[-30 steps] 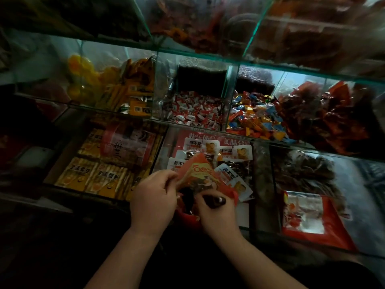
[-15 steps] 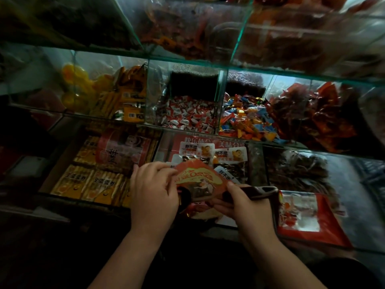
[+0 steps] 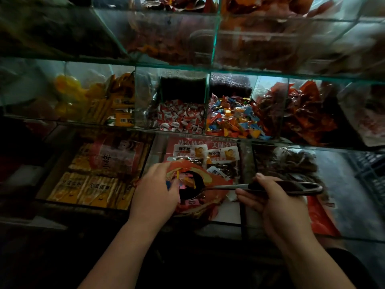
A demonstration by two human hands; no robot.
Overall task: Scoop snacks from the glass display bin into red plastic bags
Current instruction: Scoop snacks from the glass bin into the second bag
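My left hand [image 3: 155, 190] grips the rim of a red plastic bag [image 3: 203, 178] and holds its mouth wide. My right hand [image 3: 270, 202] holds a metal scoop [image 3: 279, 187] by its handle, which sticks out to the right. The scoop's bowl [image 3: 188, 189] lies inside the bag's mouth with a few small wrapped candies on it. Both hands hover over the front glass bin [image 3: 241, 161] of labelled snack packets. Behind it, a middle-shelf glass bin holds colourful wrapped candies [image 3: 233, 119].
Beside the candies lie red-and-white sweets [image 3: 181, 117]. Yellow packets [image 3: 87, 180] fill the front left bin, dark dried snacks [image 3: 291, 163] the front right one. Red bags [image 3: 320, 220] lie under my right hand. Glass shelves with red snack packs [image 3: 304, 109] rise behind.
My right hand has drawn back to the right, so the scoop's long handle now shows and its bowl rests in the bag's mouth. The bag is held wider than before.
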